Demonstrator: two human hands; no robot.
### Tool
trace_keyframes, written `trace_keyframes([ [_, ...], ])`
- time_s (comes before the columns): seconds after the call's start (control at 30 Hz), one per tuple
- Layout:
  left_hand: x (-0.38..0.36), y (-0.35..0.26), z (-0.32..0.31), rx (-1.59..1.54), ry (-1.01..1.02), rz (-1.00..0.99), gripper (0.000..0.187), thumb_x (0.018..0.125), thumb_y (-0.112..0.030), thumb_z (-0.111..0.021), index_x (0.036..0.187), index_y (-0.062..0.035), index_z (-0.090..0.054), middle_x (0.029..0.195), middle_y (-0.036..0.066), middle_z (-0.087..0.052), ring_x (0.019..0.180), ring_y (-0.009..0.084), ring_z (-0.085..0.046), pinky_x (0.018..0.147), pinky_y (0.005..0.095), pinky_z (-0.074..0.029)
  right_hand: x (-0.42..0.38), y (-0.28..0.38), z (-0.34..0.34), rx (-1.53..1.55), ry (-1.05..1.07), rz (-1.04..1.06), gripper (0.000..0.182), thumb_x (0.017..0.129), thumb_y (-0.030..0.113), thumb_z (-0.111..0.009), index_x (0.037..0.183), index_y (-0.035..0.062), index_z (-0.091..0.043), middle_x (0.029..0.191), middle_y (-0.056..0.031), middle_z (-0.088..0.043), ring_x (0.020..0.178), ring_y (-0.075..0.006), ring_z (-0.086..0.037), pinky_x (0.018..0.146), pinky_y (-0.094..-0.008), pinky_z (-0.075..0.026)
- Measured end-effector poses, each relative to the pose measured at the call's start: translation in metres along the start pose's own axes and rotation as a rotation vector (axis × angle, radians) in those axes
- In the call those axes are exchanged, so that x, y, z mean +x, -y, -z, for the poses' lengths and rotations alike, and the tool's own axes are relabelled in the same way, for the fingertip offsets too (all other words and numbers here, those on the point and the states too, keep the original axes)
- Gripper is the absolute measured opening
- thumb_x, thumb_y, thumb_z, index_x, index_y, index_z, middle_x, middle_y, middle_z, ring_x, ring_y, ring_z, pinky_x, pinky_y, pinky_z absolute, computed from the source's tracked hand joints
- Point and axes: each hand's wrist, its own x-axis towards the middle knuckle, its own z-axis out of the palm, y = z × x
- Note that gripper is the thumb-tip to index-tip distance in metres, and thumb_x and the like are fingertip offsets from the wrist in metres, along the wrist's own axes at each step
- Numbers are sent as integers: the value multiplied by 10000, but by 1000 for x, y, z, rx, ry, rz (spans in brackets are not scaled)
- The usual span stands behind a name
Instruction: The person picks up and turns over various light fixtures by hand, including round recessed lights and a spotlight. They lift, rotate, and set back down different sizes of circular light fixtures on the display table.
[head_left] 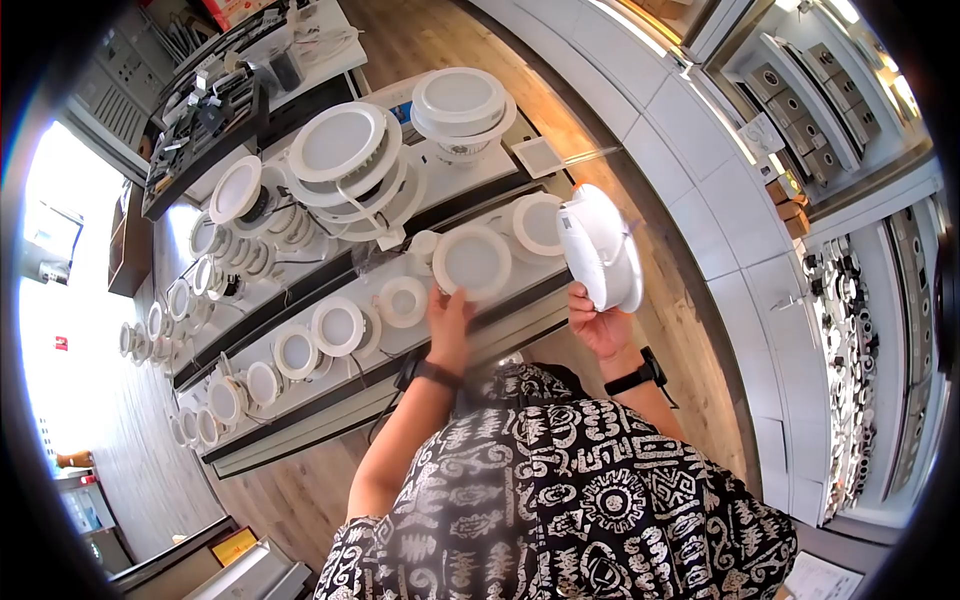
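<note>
R hand [600, 325] grips white lamp [594, 248] on edge, R of ctr; L hand [449, 328], nearer round light [472, 262], at its lower rim, can't tell if gripping.

The wood-look floor [690, 360] is stretching around the desk [300, 437], white panels [700, 230] are running along the right beside lit shelving [850, 212], and bright light [60, 200] is glaring at left.

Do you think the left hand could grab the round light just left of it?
Probably yes: the left hand is close to that round light, with nothing seen between them, but its fingertips are at a bigger light.
</note>
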Motion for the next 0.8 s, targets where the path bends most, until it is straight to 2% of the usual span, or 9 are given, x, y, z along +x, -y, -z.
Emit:
trace_keyframes([
  [0.07,4,3,2,39,-11,-18,265,923,-97,-562,1180,-137,-512,987,-24,-591,806,90,-575,731,261,-499,4,3,5,-88,-60,1,421,926,318,-543,1234,32,-515,1089,-154,-553,851,-230,-564,652,-300,-518],
  [0.13,3,1,1,56,11,-27,329,926,-95,-555,1242,-134,-470,984,-15,-586,821,96,-574,743,269,-501,9,4,-1,-202,-121,1,415,943,341,-522,1232,44,-523,1152,-147,-568,899,-243,-583,629,-301,-519],
  [0.17,2,-1,1,64,22,-33,362,927,-94,-551,1272,-132,-449,982,-11,-584,829,99,-573,749,272,-502,11,2,-4,-170,-142,-13,450,977,352,-443,1248,-1,-508,1128,-197,-580,938,-290,-591,678,-307,-525],
  [0.27,-7,-8,-2,53,38,-36,517,938,-97,-529,1406,-124,-311,1086,46,-577,872,126,-582,763,291,-508,19,-7,-16,-304,-213,55,462,983,389,-428,1249,22,-515,1133,-162,-602,958,-296,-612,701,-311,-549],
  [0.4,-38,-31,-9,82,4,23,635,947,-99,-503,1479,-122,-157,1244,123,-517,907,157,-596,768,303,-513,26,-9,-10,-456,-224,118,440,976,374,-462,1263,41,-475,1142,-116,-604,976,-248,-622,766,-316,-566],
  [0.47,-54,-39,-8,85,-28,53,652,949,-99,-495,1486,-115,-128,1308,148,-476,897,168,-608,750,298,-517,30,-14,-18,-515,-281,145,428,964,353,-501,1261,47,-464,1121,-98,-598,876,-202,-593,750,-312,-542],
  [0.67,-59,-50,23,386,90,-126,357,941,-92,-504,1289,-23,-465,1098,99,-605,703,91,-567,603,214,-454,35,-17,-14,-565,-345,176,435,958,350,-520,1259,43,-454,1111,-93,-595,882,-190,-600,768,-318,-537],
  [0.7,-55,-55,20,466,47,-211,207,926,-76,-524,1114,-13,-580,988,64,-632,681,65,-533,581,199,-423,35,-19,-13,-570,-357,179,436,958,351,-520,1259,43,-454,1114,-95,-594,895,-192,-604,777,-321,-538],
  [0.8,-13,-59,31,728,25,-467,194,910,-62,-543,1089,-10,-597,973,44,-628,673,61,-531,594,202,-432,35,-15,0,-561,-322,133,445,959,360,-514,1266,46,-445,1133,-103,-589,934,-199,-609,793,-335,-541],
])
